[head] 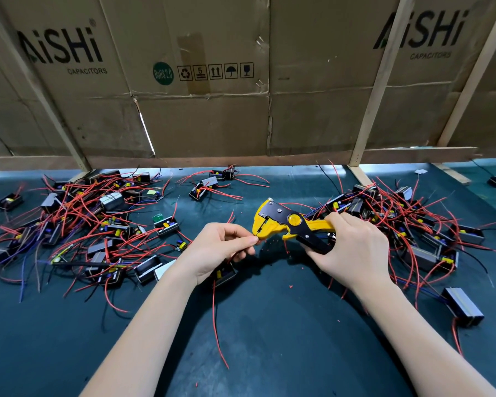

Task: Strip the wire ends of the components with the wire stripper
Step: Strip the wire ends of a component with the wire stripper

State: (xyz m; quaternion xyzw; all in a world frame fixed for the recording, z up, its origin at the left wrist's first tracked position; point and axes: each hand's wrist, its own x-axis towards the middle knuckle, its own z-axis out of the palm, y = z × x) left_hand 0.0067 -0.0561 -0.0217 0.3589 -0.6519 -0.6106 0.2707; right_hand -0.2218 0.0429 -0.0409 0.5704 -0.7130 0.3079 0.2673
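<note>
My right hand [352,247] grips the handles of a yellow and black wire stripper [287,223], whose jaws point left over the middle of the green mat. My left hand [221,247] pinches a thin wire end between thumb and fingertips right at the stripper's jaws. A small black component [225,274] with a yellow part lies just under my left wrist, with a long red wire [216,325] trailing from it toward me. Which wire I pinch is hard to tell.
Piles of black components with red, blue and black wires cover the mat at the left [78,224] and the right [413,224]. One grey component [463,306] lies alone at the right. Tiny red insulation bits [290,286] dot the mat. A cardboard wall [212,110] closes the back.
</note>
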